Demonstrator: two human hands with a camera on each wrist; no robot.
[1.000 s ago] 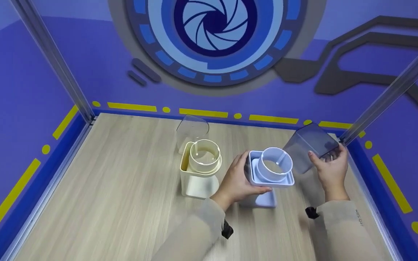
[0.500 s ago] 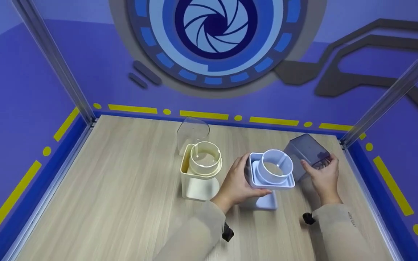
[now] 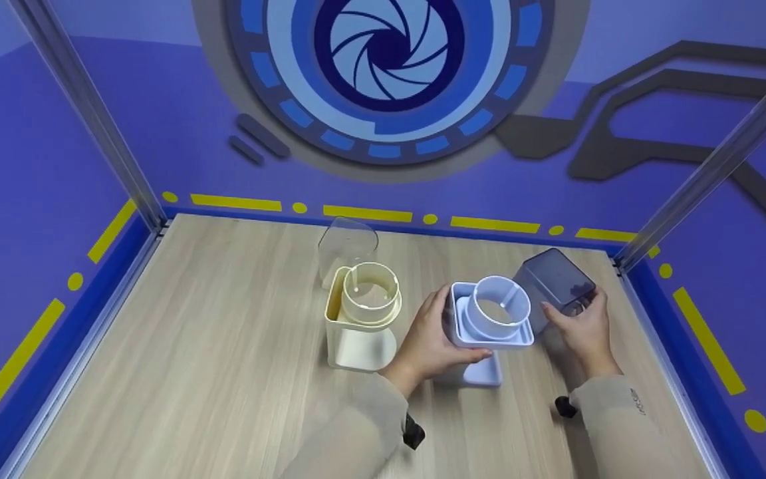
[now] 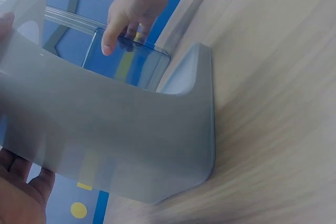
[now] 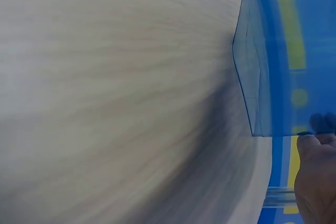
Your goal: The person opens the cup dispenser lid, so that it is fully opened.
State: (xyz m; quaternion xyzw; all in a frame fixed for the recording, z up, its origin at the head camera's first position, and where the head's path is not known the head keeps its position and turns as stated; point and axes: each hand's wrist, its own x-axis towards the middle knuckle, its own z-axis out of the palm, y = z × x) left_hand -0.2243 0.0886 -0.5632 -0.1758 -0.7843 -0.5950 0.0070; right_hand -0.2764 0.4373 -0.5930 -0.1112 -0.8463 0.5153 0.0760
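My left hand [image 3: 426, 342] grips the light blue dispenser stand [image 3: 493, 344] near its top, thumb in front and fingers behind. A round open collar [image 3: 493, 326] rises from the stand's square top. In the left wrist view, the stand's back [image 4: 121, 124] runs down to a flared base [image 4: 199, 98] at the tabletop. Right of it, my right hand [image 3: 586, 332] holds a clear smoky box-shaped cover [image 3: 552, 279] by its lower right side, apart from the stand. In the right wrist view, the cover [image 5: 286, 66] is tilted; whether it touches the table cannot be told.
A cream dispenser stand [image 3: 345, 346] of the same shape stands left of the blue one. Behind it is another clear cover [image 3: 340, 246]. The wooden table [image 3: 223, 332] is bounded by blue walls [image 3: 57, 120] and metal rails [image 3: 110, 126].
My right hand has brought the smoky cover lower and to the left, closer to the blue stand. My left hand keeps its grip on the stand with hardly any movement.
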